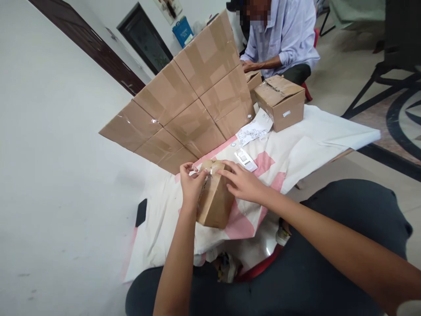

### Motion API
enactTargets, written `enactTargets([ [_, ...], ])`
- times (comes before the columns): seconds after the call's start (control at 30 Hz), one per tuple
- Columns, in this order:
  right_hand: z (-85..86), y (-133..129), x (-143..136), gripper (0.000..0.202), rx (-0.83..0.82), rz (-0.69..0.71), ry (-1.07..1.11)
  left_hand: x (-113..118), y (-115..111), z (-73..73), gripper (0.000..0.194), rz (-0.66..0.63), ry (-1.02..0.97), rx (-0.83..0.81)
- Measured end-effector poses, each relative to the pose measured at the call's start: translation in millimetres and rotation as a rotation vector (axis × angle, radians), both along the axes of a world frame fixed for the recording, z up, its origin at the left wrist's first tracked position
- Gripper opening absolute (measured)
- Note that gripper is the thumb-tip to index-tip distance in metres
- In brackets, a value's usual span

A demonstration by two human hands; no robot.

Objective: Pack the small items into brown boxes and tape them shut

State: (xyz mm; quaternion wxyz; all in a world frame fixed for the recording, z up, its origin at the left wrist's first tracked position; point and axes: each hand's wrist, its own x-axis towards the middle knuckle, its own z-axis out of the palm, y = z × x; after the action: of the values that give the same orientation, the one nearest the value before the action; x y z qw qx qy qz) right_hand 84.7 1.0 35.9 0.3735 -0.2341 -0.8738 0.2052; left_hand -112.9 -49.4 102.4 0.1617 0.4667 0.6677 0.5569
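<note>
A small brown cardboard box (215,202) stands in front of me at the near edge of the cloth-covered table. Across its top runs a shiny strip of clear tape (210,169). My left hand (191,184) is at the box's left top edge, its thumb and bent fingers pinching what looks like the tape. From the right, my right hand (243,182) reaches over with stretched fingers, the fingertips resting on the box top beside the tape. The fingers partly cover the top of the box.
Behind the box leans a tall taped cardboard panel (197,101). A white card (246,159), a printed sheet (255,127) and a larger cardboard box (279,103) lie to the right. A black phone (141,213) rests at left. Another person (279,39) sits across the table (329,127).
</note>
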Motion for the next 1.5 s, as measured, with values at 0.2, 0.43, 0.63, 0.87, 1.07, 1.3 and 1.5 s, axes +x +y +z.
enactTargets([
  [0.2, -1.2, 0, 0, 0.055, -0.002, 0.0, 0.009, 5, -2, 3.7, 0.053, 0.027, 0.088, -0.038],
  [0.43, 0.4, -1, 0, 0.067, -0.018, -0.004, 0.037, 9, -4, 6.4, 0.054, 0.041, 0.142, -0.086],
  [0.63, 4.5, -4, -2, 0.071, 0.047, -0.022, -0.034, 12, -5, 7.5, 0.052, 0.028, 0.161, -0.079],
  [0.87, 8.1, -8, -4, 0.062, 0.058, -0.077, -0.164, 7, -5, 6.2, 0.038, 0.064, 0.222, -0.006],
  [1.07, 9.7, -9, -5, 0.061, 0.037, -0.072, -0.161, -4, -1, 2.3, 0.025, 0.125, 0.248, -0.019],
  [1.3, 4.7, -8, -5, 0.06, 0.024, -0.055, -0.113, -5, -1, 2.6, 0.024, 0.091, 0.14, 0.087],
  [1.5, 3.8, -8, -5, 0.063, 0.021, -0.052, -0.142, 2, -4, 5.8, 0.036, -0.025, 0.058, 0.143],
])
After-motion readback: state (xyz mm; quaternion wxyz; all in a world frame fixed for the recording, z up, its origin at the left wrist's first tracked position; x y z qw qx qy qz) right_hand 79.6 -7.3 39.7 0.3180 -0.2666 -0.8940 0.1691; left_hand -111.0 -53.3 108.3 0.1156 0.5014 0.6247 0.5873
